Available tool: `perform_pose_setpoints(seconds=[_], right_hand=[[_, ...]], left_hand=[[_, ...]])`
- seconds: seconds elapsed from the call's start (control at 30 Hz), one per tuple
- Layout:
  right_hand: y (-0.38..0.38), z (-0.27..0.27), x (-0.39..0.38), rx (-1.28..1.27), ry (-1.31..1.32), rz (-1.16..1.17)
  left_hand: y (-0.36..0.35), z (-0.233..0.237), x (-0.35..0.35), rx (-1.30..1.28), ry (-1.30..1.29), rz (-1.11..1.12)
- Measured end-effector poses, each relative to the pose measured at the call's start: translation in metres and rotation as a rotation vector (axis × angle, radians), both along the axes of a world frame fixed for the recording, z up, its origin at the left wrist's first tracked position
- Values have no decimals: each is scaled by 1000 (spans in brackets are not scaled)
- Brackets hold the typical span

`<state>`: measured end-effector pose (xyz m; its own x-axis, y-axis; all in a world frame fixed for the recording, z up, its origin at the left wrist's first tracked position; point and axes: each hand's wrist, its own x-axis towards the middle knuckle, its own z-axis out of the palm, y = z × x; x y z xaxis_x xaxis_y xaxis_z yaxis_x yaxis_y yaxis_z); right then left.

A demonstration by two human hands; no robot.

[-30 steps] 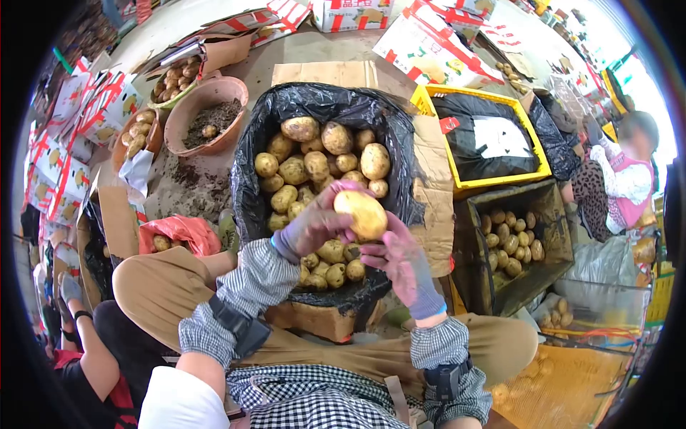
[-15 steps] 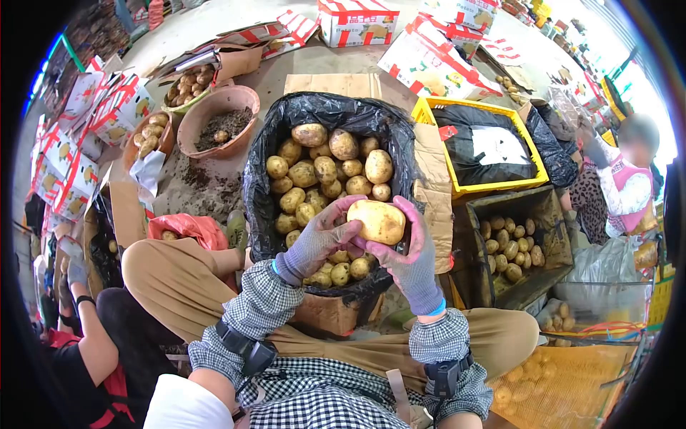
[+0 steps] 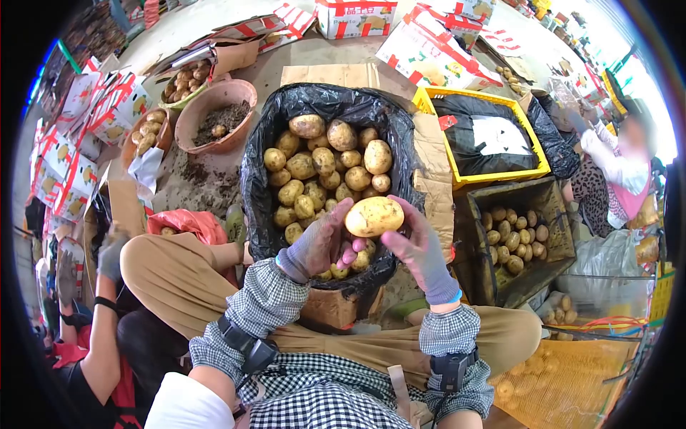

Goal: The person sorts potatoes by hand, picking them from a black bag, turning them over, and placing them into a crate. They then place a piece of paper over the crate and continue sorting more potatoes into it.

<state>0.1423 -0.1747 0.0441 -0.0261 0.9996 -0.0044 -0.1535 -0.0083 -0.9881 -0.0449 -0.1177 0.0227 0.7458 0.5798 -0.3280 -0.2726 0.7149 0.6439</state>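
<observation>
Landmark: black bag [image 3: 261,186] of potatoes, centre.

Left of the bag, a brown bowl [image 3: 187,136] with soil is seen, and a red bag [image 3: 189,223] is set lower down beside it.

Over the bag's near rim the left hand [image 3: 319,243] is curled under and around the left end of one large potato [image 3: 374,216], gloved and closed on it. The potato is held lengthwise between both hands, above the bag's near edge and clear of the heap [image 3: 321,161] inside. Its right end is cupped by the right hand [image 3: 423,250] — a two-handed hold, neither hand spread wide.

Handling, judged: firm, fairly heavy, with dusty smooth skin — some slip in fabric gloves is to be expected, and bruising if dropped. It is best taken by both ends or across the middle.

Right of the bag, a yellow crate [image 3: 500,176] and a dark crate [image 3: 550,193] with more potatoes are set.
</observation>
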Motion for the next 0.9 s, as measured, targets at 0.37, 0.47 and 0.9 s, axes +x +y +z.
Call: perform_pose_setpoints(seconds=[0.37,0.47,0.9], right_hand=[[6,-38,13,-213,46,-328],[18,-47,75,-213,467,-636],[8,-32,108,-146,506,-717]], left_hand=[[3,-55,22,-50,495,-294],[26,-84,6,1051,1128,-308],[218,-123,-97,1363,1918,-409]])
